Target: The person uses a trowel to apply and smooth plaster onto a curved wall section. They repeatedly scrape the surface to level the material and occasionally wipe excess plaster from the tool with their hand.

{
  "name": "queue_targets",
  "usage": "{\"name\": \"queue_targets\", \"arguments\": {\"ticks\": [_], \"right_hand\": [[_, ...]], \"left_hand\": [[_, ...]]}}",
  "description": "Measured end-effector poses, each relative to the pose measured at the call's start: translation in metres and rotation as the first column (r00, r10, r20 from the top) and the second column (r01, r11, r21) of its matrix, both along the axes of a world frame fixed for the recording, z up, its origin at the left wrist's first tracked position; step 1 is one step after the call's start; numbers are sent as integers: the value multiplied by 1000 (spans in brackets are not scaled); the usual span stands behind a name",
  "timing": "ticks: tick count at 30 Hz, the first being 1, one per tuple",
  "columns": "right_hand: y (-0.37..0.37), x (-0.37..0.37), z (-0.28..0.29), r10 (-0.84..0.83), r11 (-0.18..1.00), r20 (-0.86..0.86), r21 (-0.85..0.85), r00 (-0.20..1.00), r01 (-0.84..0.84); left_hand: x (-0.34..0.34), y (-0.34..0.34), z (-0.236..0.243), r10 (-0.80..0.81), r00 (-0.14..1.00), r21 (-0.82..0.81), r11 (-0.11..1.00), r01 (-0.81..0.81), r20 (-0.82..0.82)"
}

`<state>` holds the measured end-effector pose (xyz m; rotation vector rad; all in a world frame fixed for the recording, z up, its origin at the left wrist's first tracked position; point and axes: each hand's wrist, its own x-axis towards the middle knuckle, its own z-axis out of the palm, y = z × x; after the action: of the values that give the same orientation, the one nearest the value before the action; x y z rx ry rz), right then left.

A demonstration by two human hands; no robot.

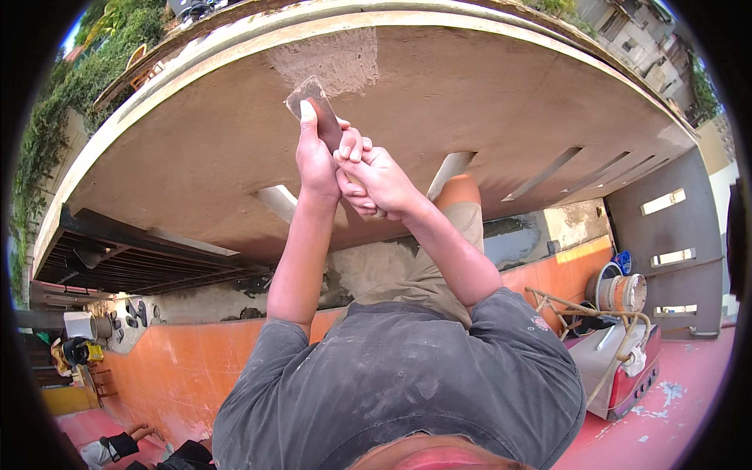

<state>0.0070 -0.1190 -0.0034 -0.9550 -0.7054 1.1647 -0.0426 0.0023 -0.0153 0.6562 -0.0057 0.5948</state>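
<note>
Both of my arms reach up and forward to a scraper (pixel 327 117) with a flat, dirt-edged metal blade. My left hand (pixel 316 164) grips it low on the blade, the thumb pressed along its face. Wrapped round the lower end, my right hand (pixel 381 182) is closed and touches the left; the fingers hide the handle. The blade's tip is in front of a brown plastered wall (pixel 196 157), just below a rough, paler patch (pixel 337 59) near the top edge. Whether the tip touches the wall, I cannot tell.
Slanted slots (pixel 454 172) pierce the wall's lower part. A black metal grille (pixel 133 251) is at the left, orange tiles (pixel 188 356) behind me. At the right are a bucket (pixel 628 294) and a grey-and-red machine (pixel 607 368). Another person's arm (pixel 129 439) shows at lower left.
</note>
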Motion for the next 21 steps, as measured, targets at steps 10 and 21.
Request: {"name": "queue_targets", "arguments": {"ticks": [10, 21], "right_hand": [[-149, -17, -61, -204, 974, -273, 36, 940, 222], [-242, 9, -62, -319, 939, -238, 47, 917, 339]], "left_hand": [[10, -140, -46, -306, 946, -27, 952, 305, -105], [44, -204, -61, -485, 829, 249, 797, 550, -278]]}}
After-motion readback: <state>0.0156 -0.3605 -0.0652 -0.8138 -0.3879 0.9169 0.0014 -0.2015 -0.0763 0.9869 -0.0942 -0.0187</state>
